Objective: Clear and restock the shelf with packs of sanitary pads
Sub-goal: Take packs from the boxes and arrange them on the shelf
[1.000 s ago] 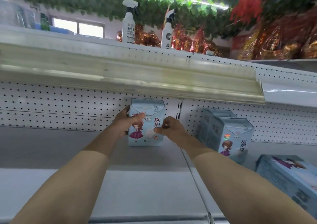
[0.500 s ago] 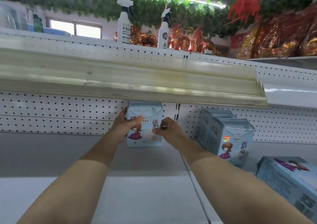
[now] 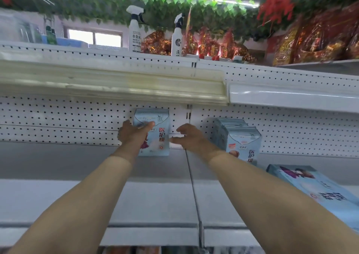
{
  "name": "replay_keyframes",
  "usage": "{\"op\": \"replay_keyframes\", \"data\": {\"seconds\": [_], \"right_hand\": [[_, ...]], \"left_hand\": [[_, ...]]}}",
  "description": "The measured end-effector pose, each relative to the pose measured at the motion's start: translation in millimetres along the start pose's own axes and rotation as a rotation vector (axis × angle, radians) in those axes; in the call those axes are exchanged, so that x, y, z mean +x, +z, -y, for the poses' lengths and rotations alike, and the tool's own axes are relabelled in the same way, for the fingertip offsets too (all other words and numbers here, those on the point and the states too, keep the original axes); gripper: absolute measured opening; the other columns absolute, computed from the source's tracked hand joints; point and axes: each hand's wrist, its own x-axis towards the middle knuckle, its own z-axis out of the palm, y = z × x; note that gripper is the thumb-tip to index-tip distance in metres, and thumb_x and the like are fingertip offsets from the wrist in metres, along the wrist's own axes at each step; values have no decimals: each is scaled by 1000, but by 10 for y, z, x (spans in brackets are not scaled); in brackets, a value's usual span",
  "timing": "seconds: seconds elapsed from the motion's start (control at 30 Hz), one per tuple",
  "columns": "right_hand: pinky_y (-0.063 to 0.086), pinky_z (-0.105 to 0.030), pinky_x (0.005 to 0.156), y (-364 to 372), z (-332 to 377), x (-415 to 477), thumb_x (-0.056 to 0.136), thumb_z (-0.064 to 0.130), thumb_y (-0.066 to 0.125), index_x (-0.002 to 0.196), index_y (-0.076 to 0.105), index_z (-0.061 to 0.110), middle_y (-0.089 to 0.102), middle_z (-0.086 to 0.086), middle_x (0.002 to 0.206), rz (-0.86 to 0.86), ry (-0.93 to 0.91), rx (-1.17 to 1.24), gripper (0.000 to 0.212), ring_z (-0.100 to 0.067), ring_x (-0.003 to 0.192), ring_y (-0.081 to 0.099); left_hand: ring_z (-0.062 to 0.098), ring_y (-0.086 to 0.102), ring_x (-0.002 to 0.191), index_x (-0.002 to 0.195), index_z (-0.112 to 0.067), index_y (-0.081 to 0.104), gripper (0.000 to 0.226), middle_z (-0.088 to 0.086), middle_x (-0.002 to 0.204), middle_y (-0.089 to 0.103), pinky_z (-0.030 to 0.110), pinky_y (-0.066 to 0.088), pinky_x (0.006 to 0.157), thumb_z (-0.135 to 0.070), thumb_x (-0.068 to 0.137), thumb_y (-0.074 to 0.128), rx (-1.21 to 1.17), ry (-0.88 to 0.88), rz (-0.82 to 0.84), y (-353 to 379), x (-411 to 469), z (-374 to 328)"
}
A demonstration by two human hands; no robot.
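Pale-blue pad pack (image 3: 161,137): found left hand (image 3: 132,136) gripping its left side, thumb across the front. Found right hand (image 3: 191,139) just right of it, fingers loosely curled, holding nothing. Logged pack upright on shelf (image 3: 77,162), back to pegboard (image 3: 58,117). Noted standing packs (image 3: 242,143) right of it, flat pack (image 3: 310,185) farther right.

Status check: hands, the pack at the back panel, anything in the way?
Left hand grips upright pack against pegboard. Right hand open, just right of it. More packs stand further right, not in the way.
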Motion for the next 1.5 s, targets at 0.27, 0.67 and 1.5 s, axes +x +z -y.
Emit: {"op": "replay_keyframes", "data": {"seconds": [0.27,0.67,1.5], "right_hand": [[45,-24,101,-1031,126,-811,80,46,82,137,56,20,57,4,139,4,-126,-92,67,-13,127,54],[56,-35,81,-2784,-687,-1966,87,46,75,114,69,6,69,-8,111,-104,70,-291,48,-21,87,64],[61,-29,70,-2929,-965,-2776,74,69,74,118,64,18,76,-2,105,89,188,252,68,-19,95,74]], "left_hand": [[36,44,135,142,-14,46,102,16,144,49,47,43,107,-75,66,74,178,59,-74,570,-1228,-458],[31,49,129,149,-10,35,89,10,149,45,39,50,97,-56,83,73,0,-148,425,1901,-3190,-660],[31,73,95,119,-10,68,84,13,113,73,50,60,79,-70,61,82,-318,-200,482,1695,-3634,-948]]}}
